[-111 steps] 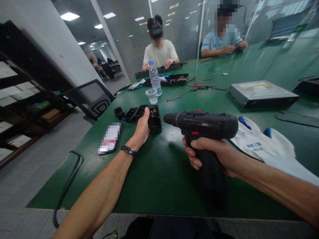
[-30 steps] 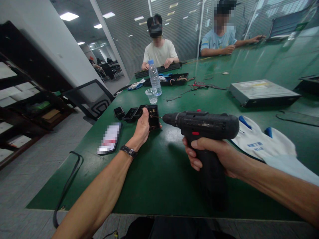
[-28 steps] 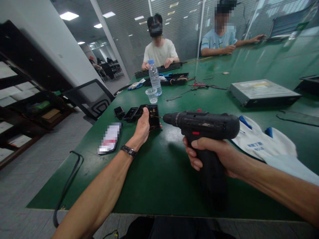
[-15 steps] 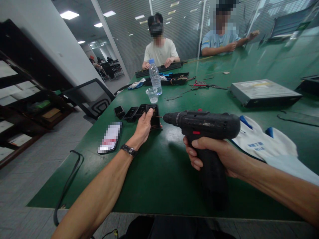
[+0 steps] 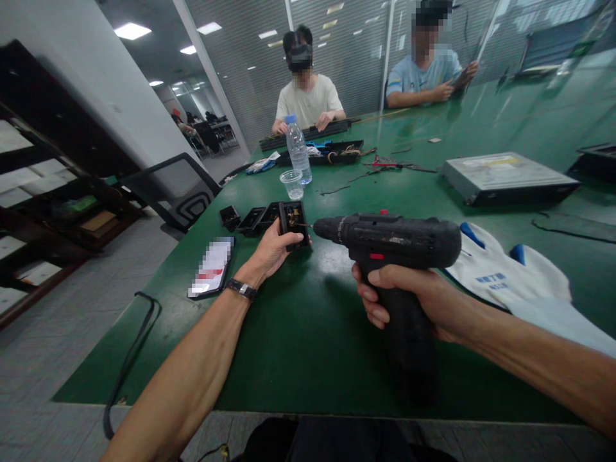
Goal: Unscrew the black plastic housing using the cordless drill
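My right hand [image 5: 418, 292] is wrapped round the handle of a black cordless drill [image 5: 394, 240]. Its thin bit points left, toward a small open black box [image 5: 285, 226] with brass-coloured pieces inside. Whether the bit touches anything in the box, I cannot tell. My left hand [image 5: 272, 250] grips this box, thumb across its near side and the other fingers partly hidden. Left of it are more small black boxes [image 5: 251, 221]. A phone [image 5: 212, 266] lies near my left wrist, and a white work glove [image 5: 510, 276] lies beyond my right forearm.
Behind the boxes stand a clear plastic cup [image 5: 292, 186] and a water bottle [image 5: 298, 154]. A metal-cased disc drive [image 5: 510, 176] sits at right. Two people work across the green table [image 5: 289, 359]. A black strap [image 5: 129, 359] hangs over the left edge.
My left thumb has moved down from the box's upper part to its near side, uncovering the brass-coloured pieces. The drill has barely moved. The person at right has drawn a hand inward.
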A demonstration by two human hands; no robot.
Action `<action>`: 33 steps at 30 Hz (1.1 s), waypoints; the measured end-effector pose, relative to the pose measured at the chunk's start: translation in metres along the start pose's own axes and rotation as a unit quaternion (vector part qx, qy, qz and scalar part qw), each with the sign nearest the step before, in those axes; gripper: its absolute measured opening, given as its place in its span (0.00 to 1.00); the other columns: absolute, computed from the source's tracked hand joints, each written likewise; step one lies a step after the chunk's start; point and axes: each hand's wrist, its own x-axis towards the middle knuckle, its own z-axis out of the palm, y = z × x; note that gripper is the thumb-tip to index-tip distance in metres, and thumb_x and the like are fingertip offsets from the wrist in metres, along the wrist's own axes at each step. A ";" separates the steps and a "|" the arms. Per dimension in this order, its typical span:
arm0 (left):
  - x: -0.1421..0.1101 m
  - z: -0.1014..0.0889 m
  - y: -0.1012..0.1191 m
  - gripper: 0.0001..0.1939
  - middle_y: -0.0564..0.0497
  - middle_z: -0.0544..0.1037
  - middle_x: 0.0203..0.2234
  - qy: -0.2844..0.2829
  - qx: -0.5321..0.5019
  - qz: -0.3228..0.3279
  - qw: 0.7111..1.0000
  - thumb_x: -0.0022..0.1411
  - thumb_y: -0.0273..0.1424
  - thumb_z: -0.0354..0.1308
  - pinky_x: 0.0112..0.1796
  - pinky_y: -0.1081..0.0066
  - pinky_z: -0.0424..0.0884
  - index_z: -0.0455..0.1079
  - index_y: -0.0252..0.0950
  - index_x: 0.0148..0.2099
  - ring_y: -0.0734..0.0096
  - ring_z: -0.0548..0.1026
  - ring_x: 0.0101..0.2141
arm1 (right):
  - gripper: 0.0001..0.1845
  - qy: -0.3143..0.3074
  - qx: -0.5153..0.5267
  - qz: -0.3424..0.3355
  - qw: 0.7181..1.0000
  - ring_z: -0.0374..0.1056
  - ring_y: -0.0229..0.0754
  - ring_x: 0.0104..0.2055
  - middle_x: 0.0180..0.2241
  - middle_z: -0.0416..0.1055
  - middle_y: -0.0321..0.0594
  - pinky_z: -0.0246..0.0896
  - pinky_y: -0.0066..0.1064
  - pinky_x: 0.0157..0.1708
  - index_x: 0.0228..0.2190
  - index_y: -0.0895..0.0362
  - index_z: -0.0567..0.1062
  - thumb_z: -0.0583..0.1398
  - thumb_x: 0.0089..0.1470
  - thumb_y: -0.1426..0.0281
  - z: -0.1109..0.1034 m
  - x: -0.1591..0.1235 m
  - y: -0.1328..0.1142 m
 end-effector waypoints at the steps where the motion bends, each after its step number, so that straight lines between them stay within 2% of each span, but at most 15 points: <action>1: 0.000 0.001 0.000 0.27 0.49 0.81 0.40 0.005 0.012 0.004 1.000 0.48 0.25 0.72 0.43 0.63 0.79 0.68 0.35 0.50 0.68 0.81 0.35 | 0.09 -0.001 0.001 0.000 1.000 0.65 0.35 0.22 0.26 0.69 0.35 0.64 0.30 0.24 0.34 0.58 0.77 0.67 0.51 0.68 0.000 0.000 0.000; 6: 0.002 0.008 -0.005 0.28 0.51 0.80 0.38 0.049 0.049 0.034 0.997 0.44 0.24 0.75 0.40 0.65 0.79 0.69 0.34 0.47 0.71 0.79 0.33 | 0.09 -0.002 0.006 0.001 1.000 0.64 0.35 0.22 0.26 0.69 0.34 0.64 0.30 0.24 0.34 0.59 0.77 0.67 0.51 0.68 0.000 0.001 0.000; 12: 0.003 0.012 -0.006 0.31 0.51 0.79 0.38 0.066 0.050 0.044 0.996 0.45 0.31 0.78 0.39 0.64 0.80 0.69 0.35 0.48 0.70 0.79 0.34 | 0.09 0.001 0.003 0.004 1.000 0.65 0.35 0.22 0.26 0.69 0.34 0.64 0.30 0.24 0.35 0.58 0.77 0.67 0.51 0.68 0.002 0.000 -0.002; 19: 0.005 0.016 -0.008 0.29 0.52 0.79 0.35 0.096 0.048 0.058 0.992 0.44 0.32 0.78 0.35 0.66 0.80 0.70 0.34 0.46 0.71 0.78 0.31 | 0.09 0.001 -0.004 0.004 1.000 0.65 0.35 0.22 0.26 0.69 0.34 0.64 0.29 0.24 0.35 0.58 0.76 0.67 0.51 0.68 0.001 0.000 -0.001; 33: 0.006 0.015 -0.011 0.27 0.52 0.79 0.35 0.089 0.055 0.072 0.992 0.45 0.29 0.77 0.34 0.66 0.79 0.70 0.34 0.45 0.71 0.77 0.31 | 0.09 0.000 0.001 0.006 1.000 0.65 0.35 0.21 0.25 0.69 0.34 0.64 0.29 0.23 0.34 0.58 0.76 0.67 0.50 0.68 0.001 0.000 -0.001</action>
